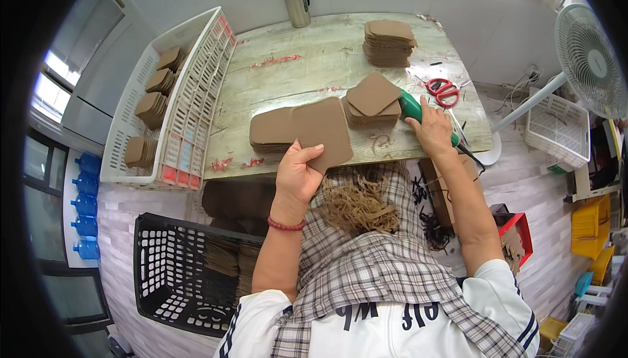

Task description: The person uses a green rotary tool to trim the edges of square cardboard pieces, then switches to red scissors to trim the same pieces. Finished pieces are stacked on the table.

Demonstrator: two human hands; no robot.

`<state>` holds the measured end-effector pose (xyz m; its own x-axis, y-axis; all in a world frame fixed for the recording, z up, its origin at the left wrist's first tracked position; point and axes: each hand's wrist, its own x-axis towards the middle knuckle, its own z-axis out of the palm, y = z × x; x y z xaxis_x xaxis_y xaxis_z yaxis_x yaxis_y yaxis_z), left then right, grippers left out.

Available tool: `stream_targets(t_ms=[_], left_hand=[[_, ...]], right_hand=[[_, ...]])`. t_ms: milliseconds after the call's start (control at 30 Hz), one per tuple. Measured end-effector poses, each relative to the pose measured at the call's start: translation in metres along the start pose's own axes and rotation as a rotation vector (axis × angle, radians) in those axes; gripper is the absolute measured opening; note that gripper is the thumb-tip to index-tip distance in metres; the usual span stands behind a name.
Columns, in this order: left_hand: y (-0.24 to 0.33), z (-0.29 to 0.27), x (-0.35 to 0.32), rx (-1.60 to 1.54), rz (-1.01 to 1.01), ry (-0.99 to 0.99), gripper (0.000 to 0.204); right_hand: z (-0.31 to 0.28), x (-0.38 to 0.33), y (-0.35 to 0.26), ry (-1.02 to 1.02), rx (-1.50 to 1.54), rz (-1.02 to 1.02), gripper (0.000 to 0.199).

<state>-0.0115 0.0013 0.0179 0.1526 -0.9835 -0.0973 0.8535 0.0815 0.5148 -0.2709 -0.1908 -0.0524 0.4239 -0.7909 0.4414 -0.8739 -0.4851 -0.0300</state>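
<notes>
My left hand (297,176) sits at centre frame, fingers pinched on the lower edge of a brown cardboard square (322,130) with rounded corners, its far side lying against a low stack of the same squares (271,129) on the bench (294,64). My right hand (432,129), right of centre, is wrapped tight around a green-handled tool (412,108) — its working end is hidden behind another short pile of squares (374,100), so I cannot tell what kind of tip it has. A taller stack (389,43) stands at the upper middle, red scissors (443,90) just right of my hand. A white basket (167,96) at the left holds more squares; a black crate (176,273) at lower left is partly cut off by my arm. Curly cardboard trimmings (360,204) lie on my checked apron (373,253) — the bench's near edge hides behind them.
</notes>
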Motion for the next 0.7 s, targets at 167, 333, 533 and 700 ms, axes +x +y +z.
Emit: stream_targets(t_ms=[167,333,533,700], left_hand=[[-0.001,0.005,0.0,0.026,-0.052,-0.008,0.037],[-0.003,0.007,-0.002,0.022,-0.045,0.005,0.037],[-0.004,-0.001,0.0,0.025,-0.039,-0.015,0.038],[-0.003,-0.002,0.0,0.017,-0.049,-0.017,0.037]], right_hand=[[-0.003,-0.013,0.008,0.11,0.054,-0.035,0.075],[-0.03,-0.049,-0.012,0.149,0.225,-0.095,0.07],[-0.052,-0.125,-0.042,-0.04,0.461,-0.26,0.084],[-0.055,-0.165,-0.06,-0.241,0.67,-0.345,0.102]])
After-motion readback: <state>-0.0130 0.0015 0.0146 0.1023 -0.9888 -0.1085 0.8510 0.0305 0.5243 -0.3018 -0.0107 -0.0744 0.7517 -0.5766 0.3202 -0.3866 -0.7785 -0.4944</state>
